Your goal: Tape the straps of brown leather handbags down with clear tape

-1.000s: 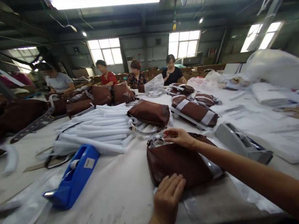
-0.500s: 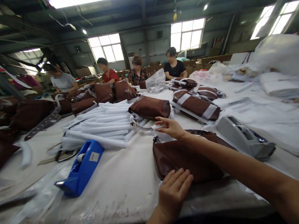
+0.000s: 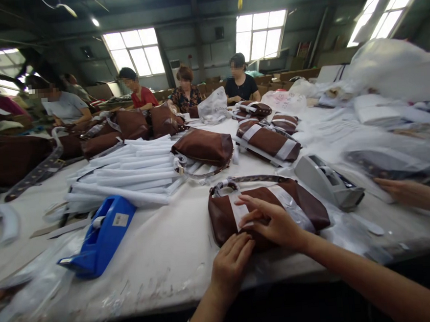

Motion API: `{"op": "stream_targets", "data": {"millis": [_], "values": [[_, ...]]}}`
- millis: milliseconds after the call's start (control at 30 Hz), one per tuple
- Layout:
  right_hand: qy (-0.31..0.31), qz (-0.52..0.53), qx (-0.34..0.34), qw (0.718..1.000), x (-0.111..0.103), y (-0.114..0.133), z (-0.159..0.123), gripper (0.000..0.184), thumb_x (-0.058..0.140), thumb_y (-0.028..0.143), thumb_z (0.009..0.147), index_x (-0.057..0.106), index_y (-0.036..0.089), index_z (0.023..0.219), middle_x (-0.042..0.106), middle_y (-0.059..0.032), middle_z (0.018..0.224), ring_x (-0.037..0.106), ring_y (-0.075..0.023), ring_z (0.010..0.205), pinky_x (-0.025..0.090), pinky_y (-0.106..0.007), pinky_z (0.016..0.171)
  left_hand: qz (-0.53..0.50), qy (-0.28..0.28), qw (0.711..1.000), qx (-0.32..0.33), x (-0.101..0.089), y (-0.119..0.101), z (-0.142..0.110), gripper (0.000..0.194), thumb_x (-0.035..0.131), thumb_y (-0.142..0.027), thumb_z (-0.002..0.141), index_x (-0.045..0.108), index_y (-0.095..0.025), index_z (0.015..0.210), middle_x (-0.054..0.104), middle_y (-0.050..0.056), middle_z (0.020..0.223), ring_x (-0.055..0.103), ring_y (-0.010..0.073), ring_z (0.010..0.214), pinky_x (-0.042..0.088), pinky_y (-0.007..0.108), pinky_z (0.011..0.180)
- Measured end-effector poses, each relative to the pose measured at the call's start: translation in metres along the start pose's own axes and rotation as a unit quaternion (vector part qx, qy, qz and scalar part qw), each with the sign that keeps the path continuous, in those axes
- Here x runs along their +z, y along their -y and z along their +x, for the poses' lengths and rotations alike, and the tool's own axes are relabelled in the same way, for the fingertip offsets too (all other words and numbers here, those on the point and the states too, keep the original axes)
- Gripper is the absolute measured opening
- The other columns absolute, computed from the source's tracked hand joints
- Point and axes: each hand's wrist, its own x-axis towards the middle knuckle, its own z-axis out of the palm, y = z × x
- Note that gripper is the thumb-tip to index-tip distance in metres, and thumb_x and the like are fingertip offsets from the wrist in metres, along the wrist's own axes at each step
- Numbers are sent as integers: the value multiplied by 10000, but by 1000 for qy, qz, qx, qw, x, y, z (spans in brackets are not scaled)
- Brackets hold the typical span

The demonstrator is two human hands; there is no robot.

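A brown handbag (image 3: 256,196) with a studded strap lies on the white-covered table in front of me. One white strip (image 3: 239,210) runs over its left part, and another white band (image 3: 290,205) crosses nearer the right end. My right hand (image 3: 274,223) rests on the bag, fingers apart and touching the left strip. Just below it, my left hand (image 3: 230,262) lies against the bag's lower front edge with its fingers stretched out. The tips of the two hands almost meet.
A blue tape dispenser (image 3: 104,237) stands left, a grey tape dispenser (image 3: 325,182) right behind the bag. White rolls (image 3: 127,172) and more brown bags (image 3: 202,146) lie beyond. Another person's hand (image 3: 416,196) is at far right beside a plastic-wrapped bag. Several people sit opposite.
My right hand has come down from above the bag's far side onto its front. A white strip now lies across the bag's left part. Another person's hand has appeared at right.
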Motion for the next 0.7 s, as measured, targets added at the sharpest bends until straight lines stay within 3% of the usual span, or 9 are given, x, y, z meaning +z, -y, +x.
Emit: {"op": "stream_targets", "data": {"millis": [133, 233, 333, 433, 600, 700], "values": [[-34, -68, -24, 997, 14, -15, -36, 586, 622, 167, 912, 466, 354, 1444, 723, -5, 1120, 735, -141, 904, 596, -319, 934, -9, -28, 997, -65, 0, 0, -4, 253, 539, -141, 943, 626, -179, 1177, 721, 80, 1083, 668, 182, 1071, 593, 314, 937], [-54, -114, -42, 991, 20, -17, -49, 508, 622, 178, 930, 528, 349, 1399, 748, 19, 987, 730, -140, 905, 599, -281, 908, -7, -43, 996, -82, 0, -1, -4, 257, 601, -170, 921, 613, -175, 1177, 690, 106, 1151, 639, 209, 1142, 584, 344, 963], [-35, -149, -61, 986, 22, -13, -62, 460, 607, 184, 948, 554, 325, 1383, 755, -1, 1014, 732, -138, 899, 605, -250, 871, -9, -7, 998, -66, 0, -1, -3, 392, 624, -151, 908, 558, -144, 1295, 640, 130, 1315, 574, 229, 1275, 555, 356, 1023], [-21, -174, -93, 980, 20, -9, -80, 447, 610, 167, 946, 571, 306, 1369, 747, -23, 1101, 725, -151, 964, 608, -254, 879, -11, 52, 998, -36, -2, -1, -2, 455, 580, -93, 922, 528, -176, 1367, 653, 70, 1332, 566, 202, 1293, 531, 351, 1064], [-157, -285, -87, 942, 5, -8, -118, 437, 647, 127, 910, 625, 322, 1301, 753, -21, 1089, 717, -180, 1003, 591, -319, 952, -6, 55, 998, -8, -5, 3, -1, 505, 512, -32, 926, 503, -199, 1402, 666, 38, 1315, 596, 184, 1259, 527, 362, 1067], [-132, -319, -60, 937, 2, -15, -138, 440, 630, 161, 924, 606, 322, 1333, 748, -40, 1098, 717, -188, 993, 603, -321, 916, -10, 75, 997, 12, -8, 11, 4, 530, 492, -42, 930, 463, -184, 1440, 648, 41, 1342, 585, 193, 1273, 506, 368, 1086]]}}
